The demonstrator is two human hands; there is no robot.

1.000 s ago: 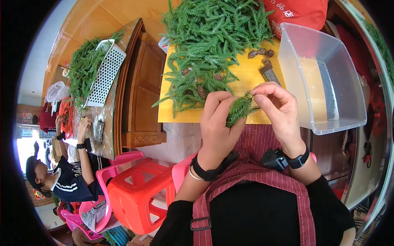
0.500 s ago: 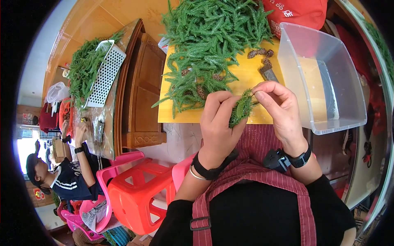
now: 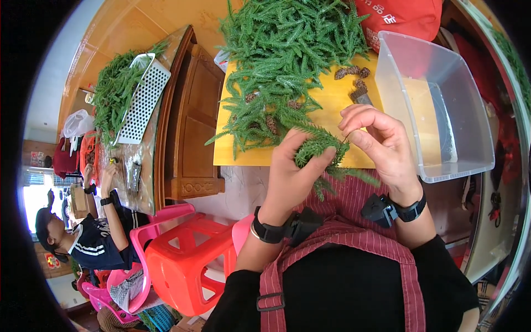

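Observation:
My left hand (image 3: 289, 176) is closed round an artificial pine sprig (image 3: 319, 148), its green needles fanning out past my thumb and below it. Close by on the right, my right hand (image 3: 387, 152) pinches thumb and fingers together at the sprig's end. Something thin and brownish shows at that pinch, too small to name. Behind both hands a large heap of green pine sprigs (image 3: 293, 44) covers much of the yellow table (image 3: 337, 102). Brown pine cones (image 3: 271, 124) lie among the nearer sprigs.
More pine cones (image 3: 349, 72) and a dark bundle (image 3: 362, 98) lie right of the heap. A clear plastic bin (image 3: 409, 110) stands at right, a red bag (image 3: 401, 19) behind it. Leftward are a red stool (image 3: 188, 260) and a person (image 3: 94, 238) at another table.
My left hand has turned, so the sprig now shows more fully with needles spread below. My right hand stays near the sprig's end, still pinching, slightly lower and to the right.

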